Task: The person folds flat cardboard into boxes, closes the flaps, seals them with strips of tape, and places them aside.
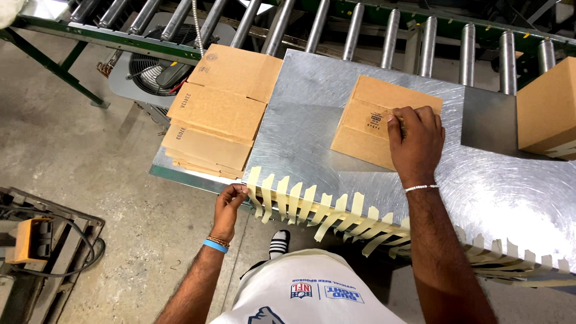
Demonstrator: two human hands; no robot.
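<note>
Where the brushed metal table [312, 120] fills the centre and right of the frame, a small folded cardboard box [375, 117] is laid flat on it, slightly above centre, and is pressed down by the right hand [415, 139]; the palm is turned down and the fingers are curled over the box's right edge, so the hand is closed loosely on the box rather than spread flat. A white bead bracelet is worn at that wrist. At the lower centre-left, the left hand [231, 201] is held at the table's near edge, with thumb and fingertips pinched on the first of many pale tape strips [312, 207] that are stuck in a row along that edge and hang down from it toward the lower right. A blue band is seen on the left wrist. A stack of flattened cardboard boxes [219, 111] is set on the table's left end, in the upper left-centre of the frame, well apart from both hands. An assembled cardboard box [547, 111] is seen at the right edge. Conveyor rollers [390, 30] are ranged across the top, and a fan [153, 72] is visible beneath them at the upper left, above the concrete floor.
</note>
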